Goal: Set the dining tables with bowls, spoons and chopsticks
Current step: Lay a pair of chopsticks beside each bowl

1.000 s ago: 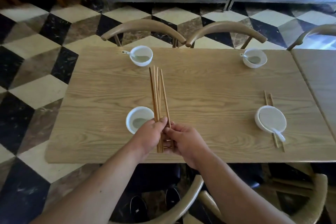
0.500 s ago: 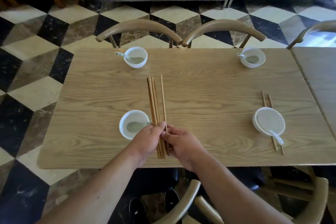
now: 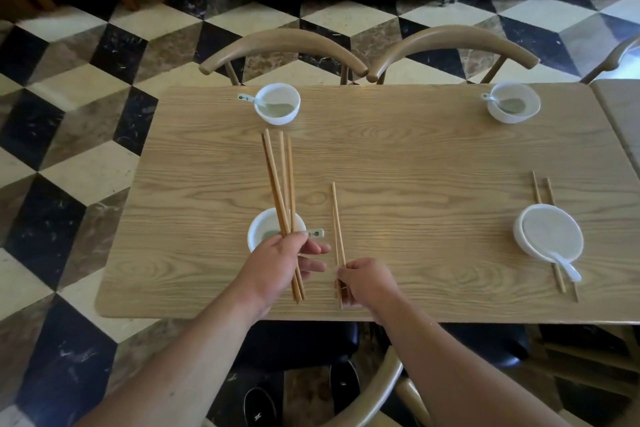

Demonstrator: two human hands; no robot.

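My left hand point(image 3: 277, 267) grips a bundle of several wooden chopsticks point(image 3: 278, 180) that fans out over the near-left white bowl point(image 3: 258, 230), whose spoon handle point(image 3: 316, 233) pokes out to the right. My right hand point(image 3: 367, 282) pinches a separate pair of chopsticks point(image 3: 336, 218) just right of that bowl, low over the wooden table point(image 3: 415, 177). White bowls with spoons stand at the far left point(image 3: 277, 107) and far right point(image 3: 513, 107). At the near right, a bowl point(image 3: 549, 236) and spoon point(image 3: 564, 263) rest on top of a laid pair of chopsticks point(image 3: 540, 185).
Two curved wooden chair backs point(image 3: 284, 45) point(image 3: 453, 42) stand along the table's far side, and another chair point(image 3: 374, 392) is under me at the near edge. A second table point(image 3: 620, 107) adjoins on the right. Checkered floor surrounds everything; a metal counter runs along the back.
The single bundle held by both hands has split: my right hand drew a pair away to the right, while my left hand kept the remainder over the near-left bowl.
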